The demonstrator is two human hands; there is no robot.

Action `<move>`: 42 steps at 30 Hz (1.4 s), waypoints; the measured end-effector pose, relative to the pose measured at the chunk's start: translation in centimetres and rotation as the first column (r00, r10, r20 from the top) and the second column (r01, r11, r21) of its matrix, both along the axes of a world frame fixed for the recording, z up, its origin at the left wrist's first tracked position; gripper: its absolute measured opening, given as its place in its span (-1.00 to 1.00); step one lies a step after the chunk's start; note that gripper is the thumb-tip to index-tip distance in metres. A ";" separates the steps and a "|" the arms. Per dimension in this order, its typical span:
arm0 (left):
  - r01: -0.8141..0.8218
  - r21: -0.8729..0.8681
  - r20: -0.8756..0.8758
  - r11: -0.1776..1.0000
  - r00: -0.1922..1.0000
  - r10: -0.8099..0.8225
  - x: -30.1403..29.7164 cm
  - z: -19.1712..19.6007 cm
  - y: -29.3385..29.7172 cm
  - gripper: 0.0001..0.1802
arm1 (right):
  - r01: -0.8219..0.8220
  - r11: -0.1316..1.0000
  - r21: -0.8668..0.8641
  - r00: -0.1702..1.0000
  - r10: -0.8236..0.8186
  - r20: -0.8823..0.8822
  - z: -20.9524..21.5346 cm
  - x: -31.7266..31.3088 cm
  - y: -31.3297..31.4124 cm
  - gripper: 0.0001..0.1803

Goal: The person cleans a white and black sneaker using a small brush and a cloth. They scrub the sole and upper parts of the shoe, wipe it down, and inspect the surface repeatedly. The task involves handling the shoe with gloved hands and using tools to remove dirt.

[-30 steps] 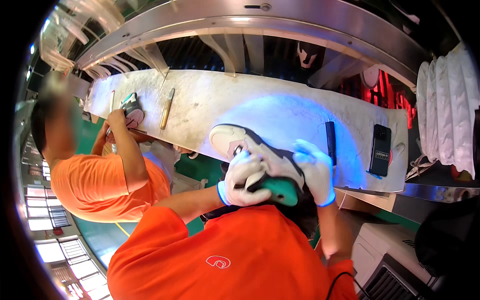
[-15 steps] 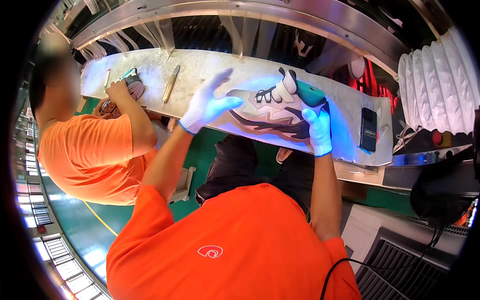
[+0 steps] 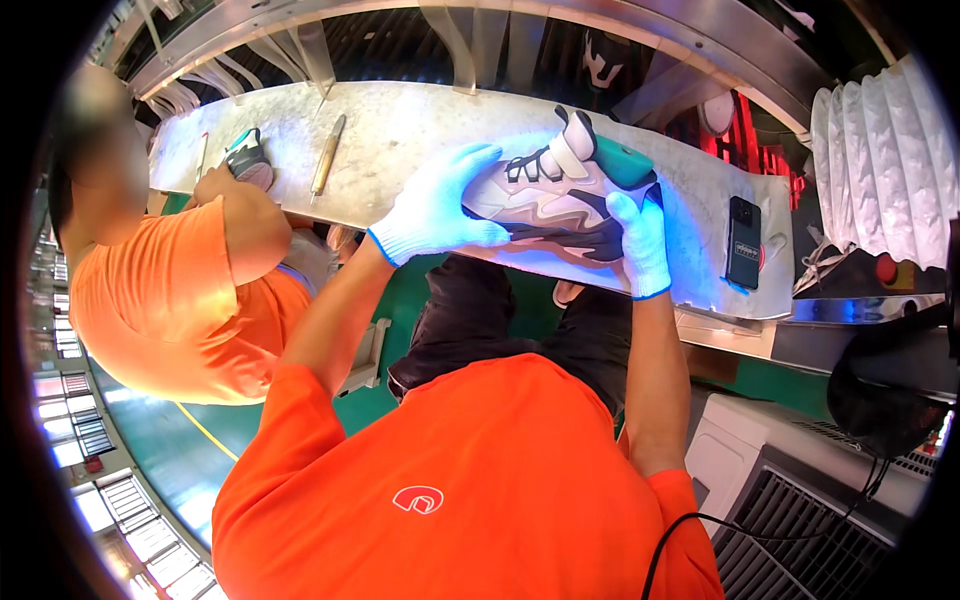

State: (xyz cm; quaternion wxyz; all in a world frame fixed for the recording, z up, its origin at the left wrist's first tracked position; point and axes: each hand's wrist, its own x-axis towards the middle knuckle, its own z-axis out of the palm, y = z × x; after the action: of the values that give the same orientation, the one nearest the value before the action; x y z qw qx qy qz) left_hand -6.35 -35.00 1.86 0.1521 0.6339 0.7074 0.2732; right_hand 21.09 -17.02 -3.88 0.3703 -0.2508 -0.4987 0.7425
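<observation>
Both my hands, in white knit gloves with blue cuffs, hold a sneaker (image 3: 560, 205) over the near edge of the bench. Its upper is pale grey and beige with black laces, a white strap and a green heel part. My left hand (image 3: 435, 205) wraps the toe end, thumb along the near side of the sole and fingers on the far side. The heel end is gripped by my right hand (image 3: 640, 240), whose thumb shows on the near side; its other fingers are hidden. Bluish light falls on the gloves and shoe.
A black phone (image 3: 742, 242) lies on the bench (image 3: 400, 115) at the right. A wooden-handled tool (image 3: 328, 155) lies left of my hands. Farther left a co-worker in an orange shirt (image 3: 170, 300) handles another shoe (image 3: 250, 160). A white ribbed duct (image 3: 885, 170) stands at the right.
My left hand has come down from open above the toe and closed round it. My right hand stays on the heel. The view has shifted slightly.
</observation>
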 end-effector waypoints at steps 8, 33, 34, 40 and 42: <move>-0.042 -0.043 -0.030 0.998 0.999 0.041 2.7 1.5 3.2 0.18 | 0.101 0.994 -0.033 0.993 -0.098 0.072 0.4 -0.6 -0.2 -0.44; -0.084 -0.107 -0.081 0.991 0.994 0.076 4.2 2.2 5.6 0.21 | 0.090 0.993 -0.077 0.984 -0.076 0.161 1.1 -1.1 1.2 -0.47; -0.093 -0.109 -0.078 0.990 0.993 0.085 4.4 2.4 5.8 0.20 | 0.097 0.992 -0.084 0.986 -0.084 0.144 1.1 -1.2 1.2 -0.48; -0.204 -0.138 -0.094 0.969 0.977 0.192 7.0 2.2 7.3 0.15 | 0.136 0.991 -0.016 0.981 -0.133 0.140 0.2 -1.2 1.4 -0.54; -0.208 -0.153 -0.056 0.966 0.978 0.202 7.2 2.9 7.4 0.13 | 0.119 0.993 0.002 0.984 -0.118 0.134 0.9 -1.3 1.5 -0.57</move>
State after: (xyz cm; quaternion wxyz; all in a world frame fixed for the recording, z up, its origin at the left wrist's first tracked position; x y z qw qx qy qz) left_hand 0.82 -27.57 4.78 0.1587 0.5487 0.7914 0.2178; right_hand 19.81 -15.56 -3.03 0.3787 -0.3303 -0.5045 0.7021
